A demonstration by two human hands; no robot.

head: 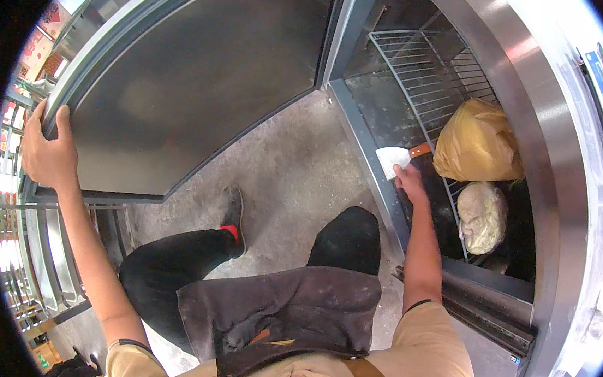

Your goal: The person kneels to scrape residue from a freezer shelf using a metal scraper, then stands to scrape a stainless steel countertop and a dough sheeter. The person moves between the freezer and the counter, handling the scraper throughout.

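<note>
My left hand [50, 150] grips the outer edge of an open refrigerator door [197, 90], thumb on the inner side and fingers over the rim. On the right, my right hand [410, 180] reaches low inside the steel cabinet and holds a scraper by its wide pale blade [393, 161]. The scraper's wooden handle [420, 150] points away from my fingers, towards the wire shelf. Behind it on the wire shelf [410, 83] rests a yellowish plastic bag [475, 143] with hidden contents. A pale wrapped bundle [482, 218] lies nearer to me on that shelf.
The metal sill [370, 164] runs along the opening, below my right forearm. My bent knees and dark apron [281, 314] are close before the cabinet, over a concrete floor [289, 145]. A closed lower door [485, 352] is beside my right arm. Metal racks [44, 253] stand at left.
</note>
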